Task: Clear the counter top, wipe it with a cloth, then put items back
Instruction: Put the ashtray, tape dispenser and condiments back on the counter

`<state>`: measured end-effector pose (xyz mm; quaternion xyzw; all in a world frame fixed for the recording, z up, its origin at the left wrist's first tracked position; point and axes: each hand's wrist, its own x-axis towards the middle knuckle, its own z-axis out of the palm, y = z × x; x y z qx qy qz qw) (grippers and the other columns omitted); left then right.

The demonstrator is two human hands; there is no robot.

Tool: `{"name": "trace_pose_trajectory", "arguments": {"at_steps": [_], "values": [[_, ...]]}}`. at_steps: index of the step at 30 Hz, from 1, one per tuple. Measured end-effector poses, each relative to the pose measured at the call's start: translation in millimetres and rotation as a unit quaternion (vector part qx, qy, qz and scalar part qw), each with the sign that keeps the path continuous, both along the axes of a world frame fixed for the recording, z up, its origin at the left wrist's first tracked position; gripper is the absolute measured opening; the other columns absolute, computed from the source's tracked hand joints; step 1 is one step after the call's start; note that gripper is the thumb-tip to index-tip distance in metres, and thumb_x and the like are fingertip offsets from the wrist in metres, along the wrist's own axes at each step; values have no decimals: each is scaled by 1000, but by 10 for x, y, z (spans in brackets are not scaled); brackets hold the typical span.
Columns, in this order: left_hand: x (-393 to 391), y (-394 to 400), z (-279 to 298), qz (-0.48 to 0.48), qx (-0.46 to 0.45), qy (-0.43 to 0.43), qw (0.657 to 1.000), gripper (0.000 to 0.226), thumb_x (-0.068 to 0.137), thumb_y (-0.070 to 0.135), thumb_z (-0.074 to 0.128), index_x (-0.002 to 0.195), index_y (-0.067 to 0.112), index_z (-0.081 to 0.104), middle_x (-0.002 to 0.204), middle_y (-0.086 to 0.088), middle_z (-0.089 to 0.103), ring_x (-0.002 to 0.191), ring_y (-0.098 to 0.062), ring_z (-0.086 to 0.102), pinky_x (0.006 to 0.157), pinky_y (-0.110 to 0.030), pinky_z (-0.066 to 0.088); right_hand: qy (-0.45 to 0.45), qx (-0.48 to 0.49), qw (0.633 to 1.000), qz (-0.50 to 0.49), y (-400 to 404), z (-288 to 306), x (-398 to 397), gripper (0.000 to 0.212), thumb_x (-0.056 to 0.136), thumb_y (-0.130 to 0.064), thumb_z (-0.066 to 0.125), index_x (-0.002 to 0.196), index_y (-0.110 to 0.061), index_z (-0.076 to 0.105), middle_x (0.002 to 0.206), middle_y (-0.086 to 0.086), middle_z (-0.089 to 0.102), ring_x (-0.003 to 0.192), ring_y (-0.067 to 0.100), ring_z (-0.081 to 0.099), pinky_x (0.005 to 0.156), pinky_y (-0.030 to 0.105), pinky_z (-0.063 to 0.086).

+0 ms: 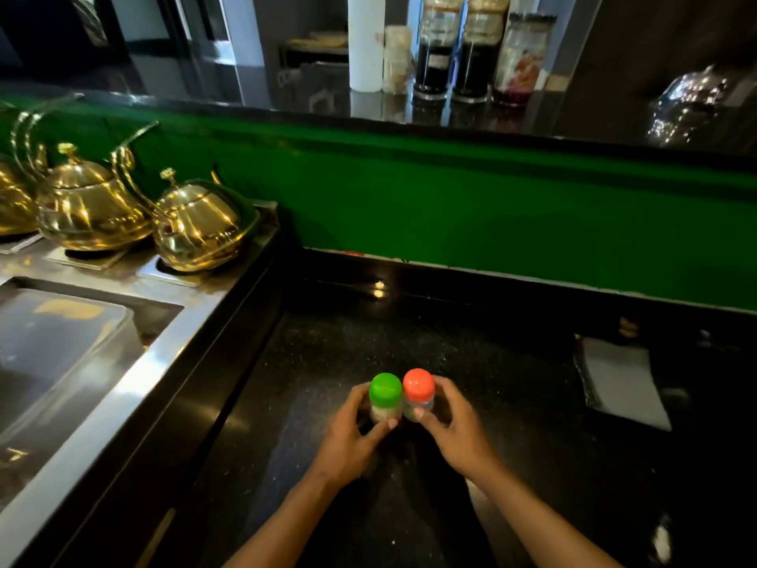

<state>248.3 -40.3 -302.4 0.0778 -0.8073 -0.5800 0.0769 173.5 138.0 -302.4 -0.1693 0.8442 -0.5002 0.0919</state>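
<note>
Two small jars stand side by side, touching, on the near middle of the black bench (512,362): the green-capped jar (385,397) on the left, the red-capped jar (418,393) on the right. The left hand (352,438) curls its fingers (389,424) round the green one and the right hand (458,430) wraps the red one, thumb across its clear front. Whether they are being lifted away or set back down cannot be told from here; either way, the sound way is to keep each jar plumb, grip the clear body below the cap, and move them apart a little so they don't knock. Both jars stand upright, caps up, long axis vertical. A pale folded cloth (622,379) lies to the right, brass teapots (196,223) far left
</note>
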Motion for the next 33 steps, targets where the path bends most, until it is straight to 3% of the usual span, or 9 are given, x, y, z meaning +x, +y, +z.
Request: {"name": "trace_pose_trajectory", "arguments": {"at_steps": [2, 6, 9, 14, 16, 22, 26, 30, 33], "values": [[-124, -96, 217, -2, 4, 26, 1000, 49, 86, 19, 73, 129, 28, 52, 119, 14, 65, 112, -4, 61, 95, -28, 52, 22, -23, 999, 1, -97, 227, -140, 42, 84, -20, 72, 119, -35, 55, 114, -17, 63, 107, -1, 59, 91, 27, 50], [-488, -377, 946, 20, -26, 104, 994, 49, 84, 19, 75, 130, 19, 54, 113, 13, 67, 106, -4, 64, 90, -21, 51, 95, -62, 994, 8, -405, 955, -539, 44, 80, -15, 75, 119, -24, 57, 112, -10, 65, 105, 3, 60, 92, 25, 47], [-741, -604, 1587, 25, -42, 149, 988, 50, 85, 20, 74, 131, 18, 53, 116, 8, 66, 105, -2, 64, 88, -18, 51, 144, -90, 985, 20, -662, 1630, -792, 43, 80, -15, 76, 114, -27, 54, 108, -13, 63, 97, -5, 59, 81, 11, 44], [-1087, -969, 2466, 43, -88, 193, 976, 47, 85, 27, 72, 127, 24, 53, 114, 9, 66, 101, -4, 65, 87, -27, 55, 199, -113, 973, 26, -1030, 2570, -1077, 44, 80, -20, 78, 115, -27, 53, 100, -23, 56, 76, 1, 59, 62, 9, 45], [-1207, -1082, 2705, 62, -105, 209, 970, 47, 86, 23, 71, 128, 21, 52, 113, 7, 66, 100, -6, 66, 88, -28, 55, 214, -121, 969, 25, -1184, 2821, -1175, 44, 80, -20, 77, 117, -25, 53, 97, -23, 55, 76, 1, 59, 61, 9, 44], [-1521, -1370, 3117, 116, -130, 227, 958, 42, 87, 20, 70, 125, 20, 51, 99, 18, 60, 90, 5, 59, 71, -9, 45, 247, -119, 962, 0, -1709, 3184, -1465, 48, 81, -21, 76, 124, -21, 55, 106, -7, 57, 96, 9, 54, 83, 23, 44], [-1778, -1637, 3175, 145, -140, 227, 953, 42, 86, 17, 72, 123, 19, 51, 94, 18, 59, 84, 8, 57, 64, -1, 43, 256, -82, 963, -12, -2049, 3265, -1716, 37, 81, -22, 75, 109, -27, 51, 101, -5, 59, 92, 14, 58, 77, 27, 44], [-2119, -1940, 3170, 170, -145, 206, 953, 38, 87, 17, 71, 119, 22, 51, 88, 19, 56, 80, 7, 56, 58, -5, 39, 250, -20, 967, -40, -2363, 3249, -2039, 33, 81, -26, 72, 107, -24, 51, 102, -1, 62, 91, 19, 60, 76, 31, 49], [-2411, -2205, 3168, 186, -143, 184, 954, 40, 86, 20, 71, 120, 22, 51, 93, 13, 59, 86, -4, 60, 68, -15, 42, 218, 8, 974, -57, -2513, 3156, -2263, 34, 82, -28, 69, 110, -22, 52, 106, 2, 63, 97, 22, 60, 83, 34, 50]]}}
